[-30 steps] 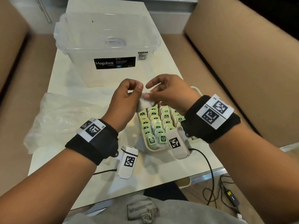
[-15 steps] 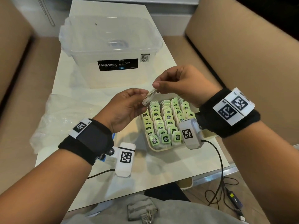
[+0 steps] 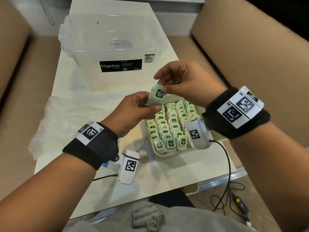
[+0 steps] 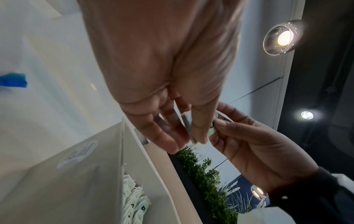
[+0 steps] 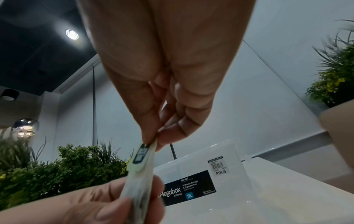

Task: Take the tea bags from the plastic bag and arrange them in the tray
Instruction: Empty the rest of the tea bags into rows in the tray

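A tea bag (image 3: 156, 97) with a green tag is held upright above the far left corner of the cream tray (image 3: 168, 154). My right hand (image 3: 164, 86) pinches its top edge and tag between thumb and forefinger. My left hand (image 3: 151, 107) grips its lower part, as the right wrist view shows with the tea bag (image 5: 140, 171) edge-on. Several rows of green-tagged tea bags (image 3: 172, 126) stand packed in the tray. The clear plastic bag (image 3: 63, 121) lies crumpled on the table to the left of my left hand.
A clear Megabox storage bin (image 3: 115, 52) stands on the white table (image 3: 167, 178) behind the hands. Tan seat cushions (image 3: 250, 52) flank the table on both sides. A black cable (image 3: 227, 164) runs off the table's front right edge to the floor.
Both hands have risen and shifted slightly right over the tray. The tea bag has turned so its green tag faces me, and the right hand now pinches its top.
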